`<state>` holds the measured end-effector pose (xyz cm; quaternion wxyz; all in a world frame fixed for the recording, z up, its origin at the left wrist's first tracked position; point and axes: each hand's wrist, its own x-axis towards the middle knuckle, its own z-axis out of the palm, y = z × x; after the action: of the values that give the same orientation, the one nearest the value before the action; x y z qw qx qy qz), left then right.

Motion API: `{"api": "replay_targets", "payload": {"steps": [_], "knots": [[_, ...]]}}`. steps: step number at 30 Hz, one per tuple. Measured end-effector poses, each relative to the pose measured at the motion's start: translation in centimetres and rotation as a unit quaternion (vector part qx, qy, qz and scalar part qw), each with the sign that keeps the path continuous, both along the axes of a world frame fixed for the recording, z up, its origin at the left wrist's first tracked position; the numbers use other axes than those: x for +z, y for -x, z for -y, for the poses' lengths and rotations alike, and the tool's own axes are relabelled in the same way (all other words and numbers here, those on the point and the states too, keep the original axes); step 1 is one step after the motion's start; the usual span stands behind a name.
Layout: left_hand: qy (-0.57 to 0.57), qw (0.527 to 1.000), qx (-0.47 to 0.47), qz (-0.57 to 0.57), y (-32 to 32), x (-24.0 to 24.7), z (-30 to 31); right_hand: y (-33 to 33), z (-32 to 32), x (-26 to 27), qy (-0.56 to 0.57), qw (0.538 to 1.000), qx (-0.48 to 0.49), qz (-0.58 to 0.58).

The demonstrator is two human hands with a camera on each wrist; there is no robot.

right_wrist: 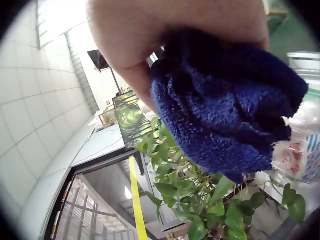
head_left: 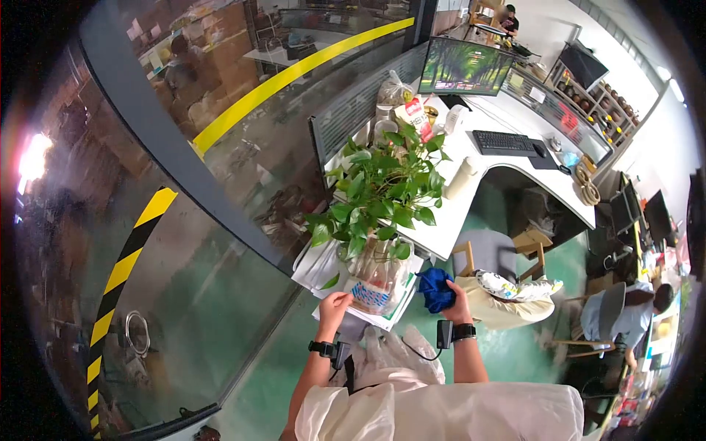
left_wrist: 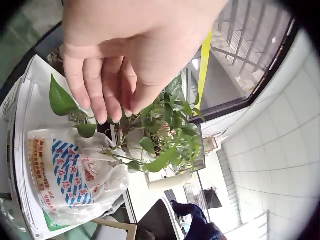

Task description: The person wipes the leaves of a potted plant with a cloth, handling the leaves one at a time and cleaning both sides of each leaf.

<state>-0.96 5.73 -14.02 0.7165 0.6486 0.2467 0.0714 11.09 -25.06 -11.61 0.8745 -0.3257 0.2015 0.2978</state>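
My right hand [head_left: 460,303] grips a bunched dark blue towel [right_wrist: 220,110], its terry nap plain in the right wrist view and most of the fingers hidden behind the cloth. My left hand [head_left: 336,305] is beside a printed plastic bag [left_wrist: 75,175], fingers loosely bent and thumb tip close to the index finger; nothing shows between them. A trailing vine leaf [left_wrist: 61,97] lies just past those fingertips. The leafy green potted plant [head_left: 382,184] rises behind the bag, above a stack of papers [head_left: 316,266] on the desk end.
A white desk [head_left: 460,209] carries a monitor [head_left: 465,67], a keyboard [head_left: 504,143] and a pale cylinder [head_left: 461,178]. To the right is a chair [head_left: 489,253] with cloth draped over it. A glass partition [head_left: 198,294] stands on the left. A seated person [head_left: 636,312] is farther right.
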Motion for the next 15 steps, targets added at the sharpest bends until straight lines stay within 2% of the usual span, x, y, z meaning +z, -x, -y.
{"api": "replay_targets", "payload": {"steps": [3, 9, 15], "knots": [[0.051, 0.998, 0.000, 0.020, -0.8, 0.8, 0.2, -1.0, -0.5, 0.9, 0.015, 1.000, 0.004, -0.001], [0.141, 0.989, 0.042, -0.029, -4.2, 3.2, 1.2, -5.7, -1.1, 0.1, 0.024, 0.998, 0.044, -0.039], [0.169, 0.982, 0.083, 0.007, -9.9, 5.8, 4.3, -12.0, -1.3, -0.5, 0.034, 0.987, 0.155, -0.030]]}}
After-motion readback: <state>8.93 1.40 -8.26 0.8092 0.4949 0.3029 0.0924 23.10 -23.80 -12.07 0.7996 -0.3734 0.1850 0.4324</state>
